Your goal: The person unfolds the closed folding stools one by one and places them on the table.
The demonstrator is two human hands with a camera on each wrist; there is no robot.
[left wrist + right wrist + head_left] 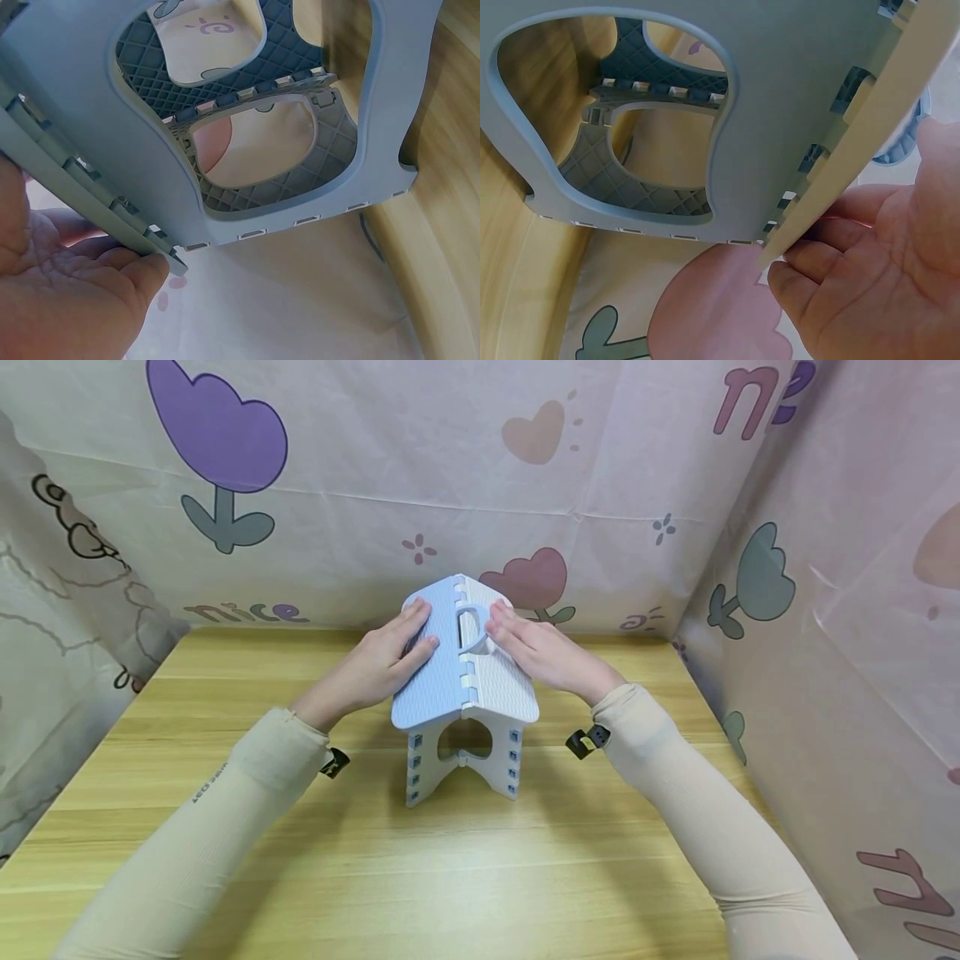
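Note:
A folding step stool (429,685) stands on the table, its hinged top peaked like a roof. One half of that top is light blue, the other a white panel (510,689). My left hand (378,664) rests on the blue half with fingers extended and thumb spread. On the white half lie the straight fingers of my right hand (551,653), beside the blue loop handle (480,639) at the ridge. From below, the left wrist view shows the stool's side frame (277,217) with a large cut-out, and my left palm (75,300) at the panel's edge.
The wooden table (465,877) extends in front of the stool and to both sides. A printed cloth (360,527) hangs behind it and along the left and right. A small black device (588,742) sits at the right wrist.

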